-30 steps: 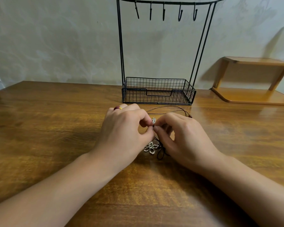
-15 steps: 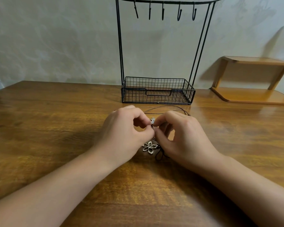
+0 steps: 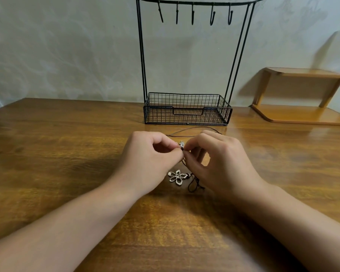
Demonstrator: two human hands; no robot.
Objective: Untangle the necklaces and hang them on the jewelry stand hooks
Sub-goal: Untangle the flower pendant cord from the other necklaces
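Note:
Dark cord necklaces [image 3: 192, 130] lie tangled on the wooden table [image 3: 57, 154] in front of me. A silver flower pendant [image 3: 177, 177] rests flat between my wrists, and a loop of cord [image 3: 194, 184] curls beside it. My left hand [image 3: 149, 160] and my right hand [image 3: 218, 161] meet fingertip to fingertip and pinch a small silver clasp [image 3: 182, 144] with the cord just above the table. The black wire jewelry stand [image 3: 141, 55] rises behind, its several hooks [image 3: 192, 14] bare.
The stand's wire basket [image 3: 186, 108] sits close behind my hands and holds nothing visible. A low wooden shelf [image 3: 302, 95] stands at the back right against the wall. Bare tabletop stretches to the left and right.
My hands have stayed together on the clasp, with only small finger shifts. The flower pendant and cord lie about where they were.

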